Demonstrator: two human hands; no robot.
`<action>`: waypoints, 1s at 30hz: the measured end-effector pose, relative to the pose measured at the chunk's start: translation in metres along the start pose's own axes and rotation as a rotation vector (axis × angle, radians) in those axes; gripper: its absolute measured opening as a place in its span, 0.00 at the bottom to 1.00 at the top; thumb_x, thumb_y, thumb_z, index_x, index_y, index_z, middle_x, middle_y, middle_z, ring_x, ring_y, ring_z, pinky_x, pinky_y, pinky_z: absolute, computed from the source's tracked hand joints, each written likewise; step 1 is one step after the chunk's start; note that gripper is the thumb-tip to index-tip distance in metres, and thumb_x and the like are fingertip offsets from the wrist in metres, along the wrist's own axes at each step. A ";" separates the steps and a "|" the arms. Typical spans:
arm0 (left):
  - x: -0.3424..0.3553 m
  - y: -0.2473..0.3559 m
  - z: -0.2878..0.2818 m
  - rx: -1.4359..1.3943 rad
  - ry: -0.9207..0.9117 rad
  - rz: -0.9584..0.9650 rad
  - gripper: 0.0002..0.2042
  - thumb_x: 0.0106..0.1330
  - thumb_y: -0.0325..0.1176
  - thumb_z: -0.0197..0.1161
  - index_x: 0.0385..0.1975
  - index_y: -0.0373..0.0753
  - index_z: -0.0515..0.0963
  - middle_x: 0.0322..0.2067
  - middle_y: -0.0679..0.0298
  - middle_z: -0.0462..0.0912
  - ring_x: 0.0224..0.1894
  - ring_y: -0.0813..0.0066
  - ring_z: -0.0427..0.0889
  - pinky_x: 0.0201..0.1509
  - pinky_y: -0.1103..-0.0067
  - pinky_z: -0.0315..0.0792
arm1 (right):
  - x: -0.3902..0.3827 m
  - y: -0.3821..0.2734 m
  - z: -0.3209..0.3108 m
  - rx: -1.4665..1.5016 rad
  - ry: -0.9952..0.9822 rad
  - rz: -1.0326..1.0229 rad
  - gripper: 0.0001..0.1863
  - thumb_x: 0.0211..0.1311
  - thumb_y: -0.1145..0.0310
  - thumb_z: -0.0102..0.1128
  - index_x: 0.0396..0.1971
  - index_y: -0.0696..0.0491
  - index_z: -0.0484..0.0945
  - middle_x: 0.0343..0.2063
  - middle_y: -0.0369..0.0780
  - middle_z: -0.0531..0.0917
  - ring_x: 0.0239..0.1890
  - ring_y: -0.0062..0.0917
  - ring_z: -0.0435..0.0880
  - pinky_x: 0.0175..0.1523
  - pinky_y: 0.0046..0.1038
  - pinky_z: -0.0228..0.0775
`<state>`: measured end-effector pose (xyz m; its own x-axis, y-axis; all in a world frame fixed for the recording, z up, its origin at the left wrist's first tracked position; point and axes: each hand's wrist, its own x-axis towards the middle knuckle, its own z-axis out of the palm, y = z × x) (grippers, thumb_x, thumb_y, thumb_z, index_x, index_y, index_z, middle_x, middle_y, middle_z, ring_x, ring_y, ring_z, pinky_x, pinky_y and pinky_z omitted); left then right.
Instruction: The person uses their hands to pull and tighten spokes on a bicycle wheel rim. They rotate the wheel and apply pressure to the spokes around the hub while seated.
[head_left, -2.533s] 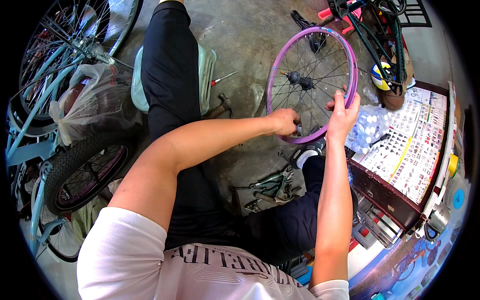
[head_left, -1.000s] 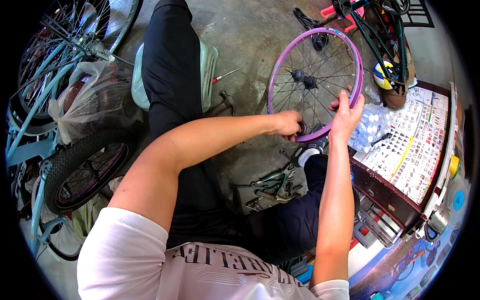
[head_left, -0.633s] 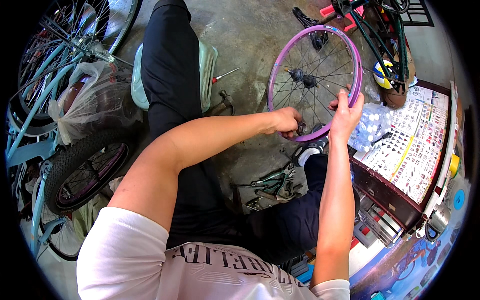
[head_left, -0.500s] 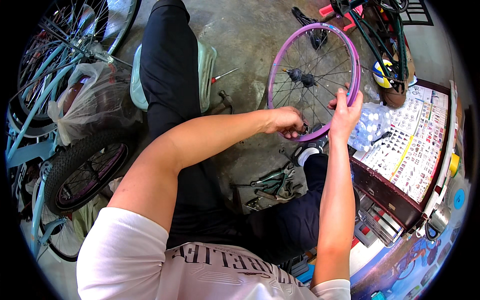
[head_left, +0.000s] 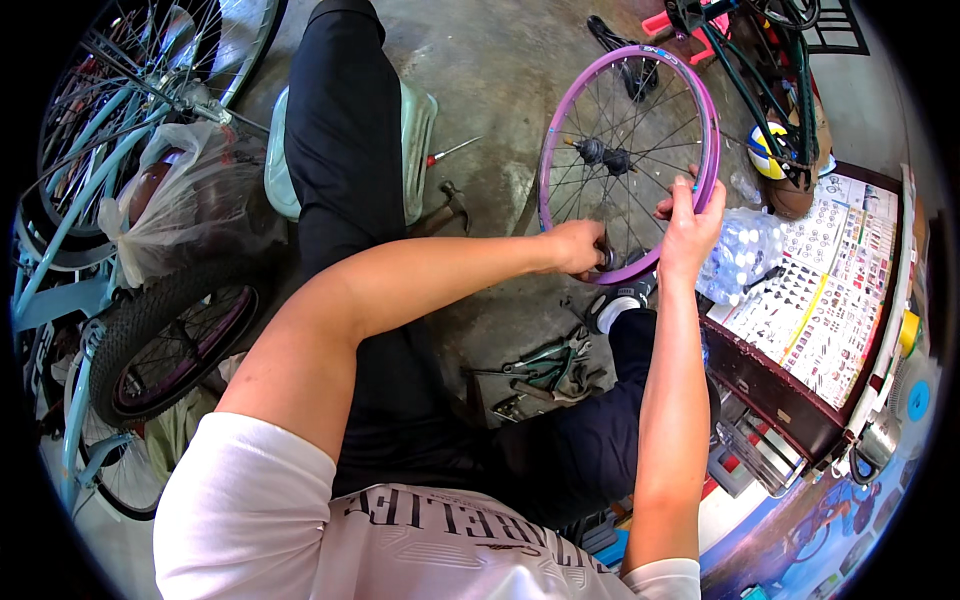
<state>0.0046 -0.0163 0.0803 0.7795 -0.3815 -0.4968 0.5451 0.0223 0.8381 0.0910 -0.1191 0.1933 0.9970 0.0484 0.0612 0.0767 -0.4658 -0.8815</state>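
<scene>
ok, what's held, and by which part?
Purple-rimmed wheel: right hand holds its rim at lower right. Left hand seems to hold a small item by the lower rim; part unclear.

Small dark part (head_left: 607, 259) at left fingers (head_left: 594, 236): mostly covered, too small to ID. Purple rim (head_left: 711, 130) partly hidden by right fingers (head_left: 684, 196). Leg (head_left: 342, 120) blocks mid pale green tub (head_left: 416, 140). Dark green bike (head_left: 802, 110) cropped at top.

White T-shirt (head_left: 345, 565) right across the bottom of the frame, short sleeves (head_left: 250, 490) either side, and look, bold dark lettering (head_left: 440, 513) over the chest, pale raised lines (head_left: 420, 543) below! Black trousers (head_left: 345, 150) up towards the upper left; right of centre, white sock (head_left: 610, 315), dark shoe (head_left: 632, 289)!
</scene>
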 end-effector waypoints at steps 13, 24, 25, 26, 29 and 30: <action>-0.004 0.010 -0.008 -0.554 -0.244 -0.180 0.14 0.65 0.29 0.63 0.50 0.36 0.78 0.35 0.68 0.82 0.27 0.81 0.79 0.30 0.79 0.74 | -0.001 -0.001 -0.002 -0.018 0.008 -0.018 0.15 0.69 0.68 0.63 0.52 0.57 0.76 0.32 0.37 0.80 0.24 0.17 0.80 0.29 0.23 0.75; 0.002 -0.002 -0.001 -0.252 -0.088 -0.095 0.13 0.67 0.32 0.62 0.47 0.32 0.80 0.34 0.64 0.84 0.29 0.76 0.84 0.33 0.76 0.77 | 0.004 0.004 -0.002 0.006 0.024 0.009 0.16 0.69 0.69 0.63 0.53 0.58 0.75 0.32 0.37 0.81 0.23 0.17 0.79 0.29 0.23 0.76; 0.001 -0.004 0.000 -0.206 -0.053 -0.066 0.13 0.66 0.32 0.62 0.46 0.31 0.81 0.33 0.63 0.85 0.29 0.75 0.85 0.34 0.74 0.78 | 0.004 0.004 -0.002 0.009 0.024 0.009 0.16 0.69 0.69 0.63 0.53 0.58 0.75 0.32 0.38 0.81 0.23 0.17 0.79 0.28 0.23 0.76; 0.001 -0.006 -0.001 -0.002 -0.003 -0.002 0.13 0.64 0.31 0.61 0.46 0.33 0.83 0.33 0.56 0.87 0.33 0.67 0.87 0.40 0.69 0.80 | 0.004 0.005 -0.003 0.011 0.024 0.010 0.16 0.69 0.69 0.62 0.53 0.58 0.75 0.32 0.38 0.81 0.22 0.17 0.79 0.28 0.23 0.75; -0.002 -0.019 0.005 0.317 0.267 0.231 0.14 0.63 0.29 0.61 0.46 0.39 0.86 0.34 0.52 0.88 0.37 0.59 0.87 0.46 0.67 0.79 | 0.006 0.009 -0.004 0.027 0.022 0.009 0.16 0.70 0.69 0.62 0.53 0.58 0.75 0.32 0.38 0.82 0.23 0.17 0.79 0.28 0.23 0.75; -0.002 -0.020 0.005 0.277 0.291 0.184 0.15 0.62 0.29 0.61 0.47 0.41 0.86 0.35 0.52 0.88 0.39 0.57 0.87 0.47 0.66 0.79 | 0.006 0.010 -0.005 0.033 0.022 0.008 0.16 0.70 0.69 0.62 0.53 0.58 0.75 0.32 0.38 0.82 0.23 0.17 0.79 0.28 0.23 0.75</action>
<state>-0.0091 -0.0203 0.0658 0.9321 -0.1168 -0.3430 0.3165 -0.1982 0.9276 0.0980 -0.1277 0.1869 0.9976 0.0253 0.0641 0.0687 -0.4363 -0.8972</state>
